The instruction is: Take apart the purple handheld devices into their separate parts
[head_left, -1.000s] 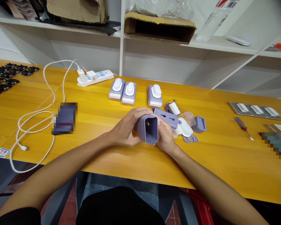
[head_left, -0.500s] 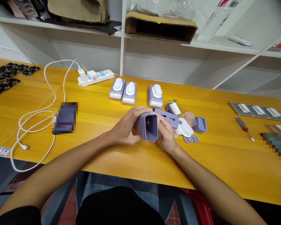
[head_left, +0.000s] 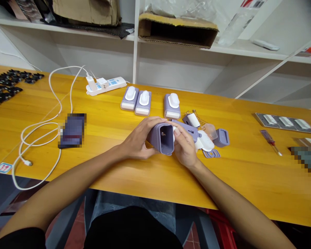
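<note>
A hollow purple plastic housing (head_left: 157, 141) is held above the table, its open end facing me. Wrapped round its left side is my left hand (head_left: 142, 138), closed on it. My right hand (head_left: 184, 147) grips the right side, thumb pressed on a small white part (head_left: 175, 131) at the housing's wall. Just behind my right hand lies a purple slotted plate (head_left: 189, 129). Beside it are a white oval cover (head_left: 206, 141), a purple cap (head_left: 222, 137), flat purple rings (head_left: 211, 154) and a purple-and-white piece (head_left: 192, 120) near thin coiled springs (head_left: 203, 122).
Three purple units with white knobs, one of them (head_left: 172, 105), stand at the back. A power strip (head_left: 106, 85), white cable (head_left: 50, 138) and blurred phone (head_left: 72, 130) are left. A screwdriver (head_left: 271, 141) and metal tray (head_left: 283, 123) lie right. Shelving (head_left: 171, 65) rises behind.
The housing has turned and tilted slightly in my hands, showing more of a slot inside. My right thumb has shifted, and the white part beneath it shows more clearly.
</note>
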The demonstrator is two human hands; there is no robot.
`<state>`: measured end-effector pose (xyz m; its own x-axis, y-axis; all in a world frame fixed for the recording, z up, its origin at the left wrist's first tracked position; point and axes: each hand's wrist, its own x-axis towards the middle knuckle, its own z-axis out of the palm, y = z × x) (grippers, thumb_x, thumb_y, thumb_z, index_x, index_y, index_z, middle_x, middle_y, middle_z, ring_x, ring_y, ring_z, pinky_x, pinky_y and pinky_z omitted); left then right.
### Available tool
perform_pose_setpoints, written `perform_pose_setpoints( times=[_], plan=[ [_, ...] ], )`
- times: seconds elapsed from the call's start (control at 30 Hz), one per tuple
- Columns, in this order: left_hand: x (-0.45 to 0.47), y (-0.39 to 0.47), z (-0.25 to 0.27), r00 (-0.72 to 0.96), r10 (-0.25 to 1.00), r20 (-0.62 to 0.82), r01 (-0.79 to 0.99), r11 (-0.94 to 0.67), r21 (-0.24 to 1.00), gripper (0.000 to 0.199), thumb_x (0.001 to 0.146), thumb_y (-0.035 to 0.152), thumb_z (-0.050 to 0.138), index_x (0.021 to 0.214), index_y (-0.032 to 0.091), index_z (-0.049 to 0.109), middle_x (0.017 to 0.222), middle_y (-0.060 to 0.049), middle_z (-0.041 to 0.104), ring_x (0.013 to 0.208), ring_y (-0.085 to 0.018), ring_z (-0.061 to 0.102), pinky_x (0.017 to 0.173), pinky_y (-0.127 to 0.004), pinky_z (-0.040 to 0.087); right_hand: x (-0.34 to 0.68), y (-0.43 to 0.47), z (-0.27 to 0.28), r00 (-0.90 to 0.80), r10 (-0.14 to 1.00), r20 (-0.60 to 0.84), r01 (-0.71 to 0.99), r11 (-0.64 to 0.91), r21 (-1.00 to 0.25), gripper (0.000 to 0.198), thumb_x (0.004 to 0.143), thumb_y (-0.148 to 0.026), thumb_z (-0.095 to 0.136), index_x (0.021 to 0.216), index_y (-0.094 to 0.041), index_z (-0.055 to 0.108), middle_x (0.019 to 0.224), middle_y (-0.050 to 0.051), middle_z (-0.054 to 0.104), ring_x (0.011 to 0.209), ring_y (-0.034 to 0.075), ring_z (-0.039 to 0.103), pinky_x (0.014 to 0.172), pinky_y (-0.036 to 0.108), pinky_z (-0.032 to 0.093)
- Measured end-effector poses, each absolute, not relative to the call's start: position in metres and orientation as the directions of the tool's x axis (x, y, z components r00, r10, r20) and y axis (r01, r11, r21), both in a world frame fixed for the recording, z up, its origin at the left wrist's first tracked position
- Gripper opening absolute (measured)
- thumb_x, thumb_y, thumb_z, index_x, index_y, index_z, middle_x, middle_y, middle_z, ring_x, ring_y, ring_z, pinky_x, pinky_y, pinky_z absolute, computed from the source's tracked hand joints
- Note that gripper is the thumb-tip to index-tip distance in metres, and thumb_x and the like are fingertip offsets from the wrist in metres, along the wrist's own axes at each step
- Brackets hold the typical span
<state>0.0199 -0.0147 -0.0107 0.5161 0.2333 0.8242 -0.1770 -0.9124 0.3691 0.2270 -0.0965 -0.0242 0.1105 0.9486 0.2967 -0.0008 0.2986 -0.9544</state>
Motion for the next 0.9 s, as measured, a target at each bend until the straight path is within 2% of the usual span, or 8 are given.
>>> perform_pose_setpoints(
  times=[0.1,0.23,0.33,0.43,0.6,0.73,0.8,0.9],
  plan=[
    [0.019,-0.015,-0.011,0.494,0.287,0.821,-0.113,-0.915,0.388,0.094,0.091,0.031,0.088,0.171,0.029,0.039,0.158,-0.018,0.064,0.147,-0.036,0.065,0.124,-0.06,0.055,0.23,-0.097,-0.019,0.15,0.927,0.344,0.064,0.338,-0.939,0.045,0.108,-0.064,0.064,0.138,-0.031,0.073,0.143,0.007,0.078,0.134,0.031,0.073,0.115,0.051,0.059],
    [0.016,-0.011,-0.014,0.386,0.482,0.786,0.031,-0.859,0.511,0.101,0.088,0.055,0.094,0.169,0.031,0.038,0.159,-0.018,0.062,0.137,-0.035,0.07,0.116,-0.056,0.061,0.236,-0.101,-0.011,0.124,0.882,0.455,0.305,0.402,-0.863,0.054,0.103,-0.064,0.072,0.143,-0.028,0.068,0.141,0.012,0.077,0.128,0.033,0.075,0.11,0.052,0.061],
    [0.013,-0.005,-0.017,0.317,0.592,0.741,0.099,-0.798,0.595,0.104,0.089,0.062,0.091,0.17,0.031,0.033,0.154,-0.017,0.065,0.126,-0.031,0.075,0.107,-0.05,0.065,0.24,-0.104,-0.008,-0.011,0.856,0.516,0.529,0.443,-0.724,0.065,0.098,-0.061,0.081,0.151,-0.026,0.063,0.142,0.016,0.076,0.121,0.035,0.076,0.104,0.054,0.063],
    [0.011,0.001,-0.019,0.296,0.642,0.707,0.128,-0.76,0.637,0.106,0.091,0.063,0.089,0.171,0.03,0.029,0.146,-0.015,0.068,0.119,-0.029,0.076,0.1,-0.047,0.067,0.241,-0.104,-0.007,-0.189,0.813,0.55,0.676,0.514,-0.528,0.076,0.096,-0.058,0.085,0.157,-0.023,0.057,0.146,0.021,0.073,0.129,0.041,0.072,0.111,0.062,0.06],
    [0.011,0.005,-0.022,0.283,0.664,0.692,0.137,-0.743,0.655,0.104,0.091,0.064,0.089,0.169,0.028,0.031,0.144,-0.015,0.069,0.117,-0.028,0.076,0.096,-0.044,0.068,0.242,-0.1,-0.007,-0.409,0.774,0.484,0.727,0.596,-0.34,0.08,0.101,-0.059,0.079,0.165,-0.022,0.049,0.149,0.022,0.07,0.138,0.045,0.066,0.117,0.069,0.056],
    [0.013,0.004,-0.022,0.29,0.67,0.683,0.112,-0.733,0.671,0.106,0.087,0.063,0.092,0.168,0.027,0.034,0.143,-0.015,0.069,0.115,-0.028,0.077,0.094,-0.044,0.069,0.245,-0.099,-0.007,-0.474,0.784,0.401,0.766,0.592,-0.252,0.08,0.101,-0.058,0.076,0.166,-0.02,0.049,0.149,0.024,0.069,0.14,0.048,0.061,0.114,0.073,0.055],
    [0.013,0.003,-0.022,0.297,0.669,0.681,0.108,-0.732,0.673,0.106,0.087,0.064,0.092,0.168,0.028,0.035,0.143,-0.015,0.069,0.115,-0.029,0.077,0.095,-0.045,0.069,0.247,-0.1,-0.007,-0.492,0.797,0.35,0.779,0.582,-0.233,0.078,0.101,-0.053,0.075,0.167,-0.02,0.048,0.152,0.024,0.068,0.143,0.049,0.057,0.114,0.074,0.053],
    [0.013,0.003,-0.023,0.313,0.663,0.68,0.112,-0.736,0.667,0.106,0.088,0.064,0.092,0.169,0.028,0.034,0.142,-0.015,0.07,0.115,-0.029,0.078,0.097,-0.046,0.068,0.248,-0.102,-0.004,-0.526,0.798,0.293,0.787,0.588,-0.189,0.071,0.1,-0.037,0.067,0.166,-0.017,0.049,0.156,0.023,0.065,0.145,0.049,0.053,0.113,0.072,0.051]
  ],
)
